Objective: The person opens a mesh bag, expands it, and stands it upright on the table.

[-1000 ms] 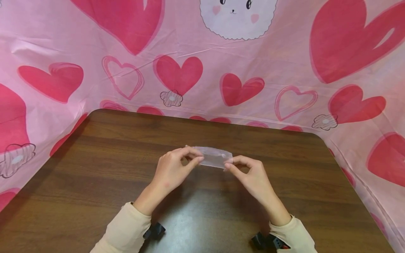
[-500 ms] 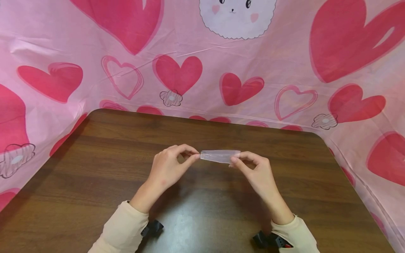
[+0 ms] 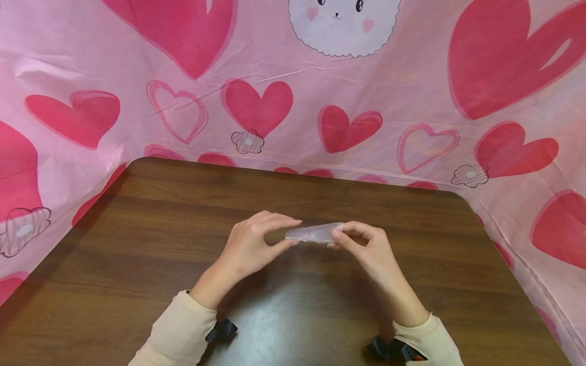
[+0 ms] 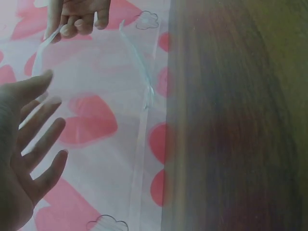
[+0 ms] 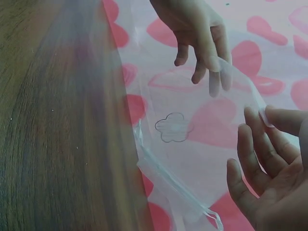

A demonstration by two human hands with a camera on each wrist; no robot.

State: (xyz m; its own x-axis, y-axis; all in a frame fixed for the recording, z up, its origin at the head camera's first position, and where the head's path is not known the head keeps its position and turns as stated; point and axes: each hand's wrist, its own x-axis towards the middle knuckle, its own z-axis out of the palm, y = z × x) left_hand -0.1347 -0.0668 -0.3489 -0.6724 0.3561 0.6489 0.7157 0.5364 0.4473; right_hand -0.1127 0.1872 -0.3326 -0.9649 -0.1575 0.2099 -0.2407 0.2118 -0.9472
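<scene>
A small sheer white drawstring pouch (image 3: 315, 233) hangs above the table between both hands, seen nearly edge-on in the head view. My right hand (image 3: 372, 251) pinches its right end between thumb and fingers. My left hand (image 3: 254, 244) is at the other end with thumb and fingers spread apart; the thumb tip is right at the pouch's near left corner. In the right wrist view, left fingertips show through the sheer fabric. The gathered drawstring edge (image 5: 178, 182) hangs lowest there, with a thin loop at its end.
Below the hands lies a dark brown wooden table (image 3: 160, 244) with rounded far corners. A pink cloth with red hearts (image 3: 348, 129) stands behind and on both sides of it. Black wrist cameras (image 3: 222, 331) sit under the beige sleeves (image 3: 180, 328).
The pouch was held flatter and faced up more; now it is tilted edge-on. My left hand has parted its fingers from the left end, while my right hand keeps its pinch.
</scene>
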